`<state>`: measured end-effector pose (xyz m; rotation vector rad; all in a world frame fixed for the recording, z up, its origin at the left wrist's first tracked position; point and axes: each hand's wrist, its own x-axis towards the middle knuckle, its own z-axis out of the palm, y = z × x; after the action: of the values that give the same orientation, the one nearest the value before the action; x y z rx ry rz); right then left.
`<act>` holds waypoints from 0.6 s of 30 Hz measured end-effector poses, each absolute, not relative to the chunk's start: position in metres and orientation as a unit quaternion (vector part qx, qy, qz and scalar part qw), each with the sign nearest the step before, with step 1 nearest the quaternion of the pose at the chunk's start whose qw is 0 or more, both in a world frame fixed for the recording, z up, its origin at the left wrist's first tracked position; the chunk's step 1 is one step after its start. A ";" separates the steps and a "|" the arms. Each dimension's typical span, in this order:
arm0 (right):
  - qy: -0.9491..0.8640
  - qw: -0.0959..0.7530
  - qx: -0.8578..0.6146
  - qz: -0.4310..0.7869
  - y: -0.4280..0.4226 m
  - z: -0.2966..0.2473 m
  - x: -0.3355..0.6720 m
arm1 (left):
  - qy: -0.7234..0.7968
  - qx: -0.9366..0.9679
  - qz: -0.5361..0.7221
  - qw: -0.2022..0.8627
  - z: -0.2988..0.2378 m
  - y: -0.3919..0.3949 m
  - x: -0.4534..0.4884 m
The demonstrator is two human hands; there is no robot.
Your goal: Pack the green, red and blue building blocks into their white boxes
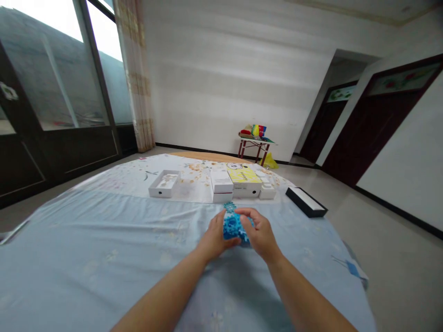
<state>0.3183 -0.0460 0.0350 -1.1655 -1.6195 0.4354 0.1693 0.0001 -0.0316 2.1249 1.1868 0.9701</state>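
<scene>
A small blue object with a lighter blue, snowflake-like pattern [232, 227] is between my two hands, just above or on the light blue cloth; its exact kind is not clear. My left hand [216, 236] wraps its left side, thumb along the near lower edge. My right hand [258, 230] is curled at its right side, with the index finger and thumb bent over the top. Just beyond my fingertips shows a teal, lacy snowflake-shaped piece [229, 207]. Whether it is joined to the blue object I cannot tell.
Beyond my hands stand a white box [221, 182], a yellow and white box [246, 180] and a small white box [267, 191]. An uncovered white box [164, 183] is left, a black tray [306, 202] right. Farther back is a small table [256, 139] holding colourful items.
</scene>
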 end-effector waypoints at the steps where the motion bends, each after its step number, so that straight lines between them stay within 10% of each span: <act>1: -0.693 0.526 -0.460 0.180 -0.052 0.035 0.308 | 0.445 0.784 0.358 0.243 -0.029 0.004 0.161; 18: -0.887 0.364 -0.254 0.127 -0.079 -0.042 0.237 | 0.701 0.690 0.179 -0.013 -0.006 0.129 0.015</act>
<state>0.2375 -0.0789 -0.0416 -0.6528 -2.2827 0.3272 0.0153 0.1287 -0.0060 2.1865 2.2205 0.5658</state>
